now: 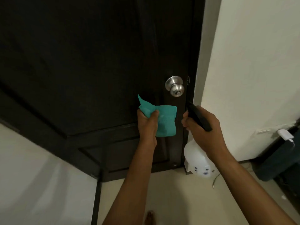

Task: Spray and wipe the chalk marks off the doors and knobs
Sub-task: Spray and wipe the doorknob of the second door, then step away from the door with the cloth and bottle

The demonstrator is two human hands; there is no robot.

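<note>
We see no chalk on the dark door [81,62] or knob [175,86], so, our left hand [147,122] clutching the cloth [164,120] and right hand [204,127] gripping the spray bottle [197,159], we judge little remains here.

The spray bottle [198,161] is partly hidden by the right hand [204,125] — its printed marks are too blurred to be read.

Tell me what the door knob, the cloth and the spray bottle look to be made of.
Door knob: brushed silver metal, going by its soft sheen.
Cloth: thin teal fabric, possibly microfibre; it folds limply.
Spray bottle: translucent white plastic body with a black, seemingly plastic, trigger head.
</note>
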